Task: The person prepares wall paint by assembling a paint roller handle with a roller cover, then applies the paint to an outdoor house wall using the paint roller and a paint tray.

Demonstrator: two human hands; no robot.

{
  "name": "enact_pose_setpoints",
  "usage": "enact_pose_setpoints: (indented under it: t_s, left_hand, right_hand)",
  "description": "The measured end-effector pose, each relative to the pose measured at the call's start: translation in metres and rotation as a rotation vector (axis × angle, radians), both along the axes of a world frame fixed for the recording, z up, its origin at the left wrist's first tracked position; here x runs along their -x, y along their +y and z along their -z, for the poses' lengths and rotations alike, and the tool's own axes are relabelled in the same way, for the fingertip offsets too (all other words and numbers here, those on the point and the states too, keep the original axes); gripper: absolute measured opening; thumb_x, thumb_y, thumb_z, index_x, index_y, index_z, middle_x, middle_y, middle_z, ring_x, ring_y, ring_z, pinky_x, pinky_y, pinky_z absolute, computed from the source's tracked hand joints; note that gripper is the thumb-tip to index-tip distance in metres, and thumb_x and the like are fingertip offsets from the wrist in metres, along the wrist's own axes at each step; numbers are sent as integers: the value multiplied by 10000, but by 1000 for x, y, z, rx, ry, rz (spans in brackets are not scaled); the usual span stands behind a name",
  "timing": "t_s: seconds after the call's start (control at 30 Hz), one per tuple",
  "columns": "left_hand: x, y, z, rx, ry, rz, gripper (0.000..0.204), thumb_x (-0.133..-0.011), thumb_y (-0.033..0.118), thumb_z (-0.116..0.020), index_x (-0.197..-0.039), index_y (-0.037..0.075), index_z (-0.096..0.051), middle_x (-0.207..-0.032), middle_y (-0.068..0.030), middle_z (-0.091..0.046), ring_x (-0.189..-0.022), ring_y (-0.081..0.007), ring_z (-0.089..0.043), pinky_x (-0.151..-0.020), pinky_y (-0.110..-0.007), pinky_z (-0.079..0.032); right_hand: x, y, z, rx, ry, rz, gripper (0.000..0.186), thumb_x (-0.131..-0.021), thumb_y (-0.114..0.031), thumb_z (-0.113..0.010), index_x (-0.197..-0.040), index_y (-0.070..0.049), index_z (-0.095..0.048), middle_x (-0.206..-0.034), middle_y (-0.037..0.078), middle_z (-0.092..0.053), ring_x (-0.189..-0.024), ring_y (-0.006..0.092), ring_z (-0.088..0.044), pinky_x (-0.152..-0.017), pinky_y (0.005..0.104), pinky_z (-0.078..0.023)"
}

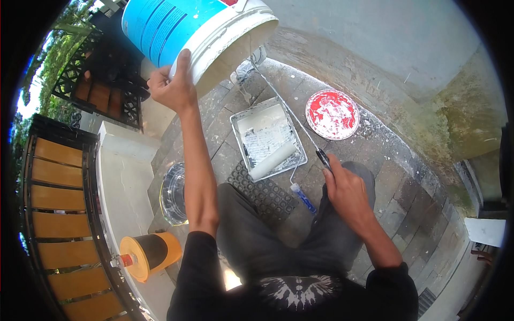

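My left hand [175,88] grips the rim of a blue-and-white paint bucket [176,27], raised and tipped with its mouth toward me. In my right hand [347,195] is the black handle of a long, thin, paint-streaked metal rod [292,113]. The rod's far end reaches the bucket's mouth; its tip is hard to make out. Between them on the ground lies a paint tray [239,138] with white paint in it. A paint roller [273,160] with a white sleeve rests across the tray, its blue handle sticking out toward my right knee.
A paint-smeared red lid [332,114] lies right of the tray, near the wall [375,69]. Under the tray's near edge is a black rubber mat [262,190]. To the left are a clear round container [172,195], an orange drum [152,254] with a bottle on top, and a slatted gate [61,219].
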State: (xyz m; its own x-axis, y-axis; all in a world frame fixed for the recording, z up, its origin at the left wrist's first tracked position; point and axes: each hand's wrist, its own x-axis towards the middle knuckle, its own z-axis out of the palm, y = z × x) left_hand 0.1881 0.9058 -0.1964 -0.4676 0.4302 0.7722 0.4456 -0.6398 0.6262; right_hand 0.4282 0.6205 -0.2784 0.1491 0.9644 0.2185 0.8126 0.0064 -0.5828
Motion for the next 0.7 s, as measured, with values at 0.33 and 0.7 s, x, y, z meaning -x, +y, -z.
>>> enact_pose_setpoints:
  t_s: [0.33,0.7]
  left_hand:
    - [4,-2,-4,-47,97,-69,370,-671,242,-837,-563,12,-569,-576,8,-508,-574,-70,-417,-566,-217,-359]
    - [5,7,5,-63,75,-79,380,-686,242,-828,-564,3,-560,-581,-2,-515,-553,-70,-427,-546,-223,-368]
  right_hand:
    - [-5,-18,4,94,-74,-6,321,-885,-193,-559,-1163,-38,-511,-692,215,-609,-583,407,-590,-498,490,-451]
    - [-12,-64,5,139,223,-7,273,-891,-122,-549,-1145,-25,-543,-655,217,-586,-579,373,-598,-506,419,-456]
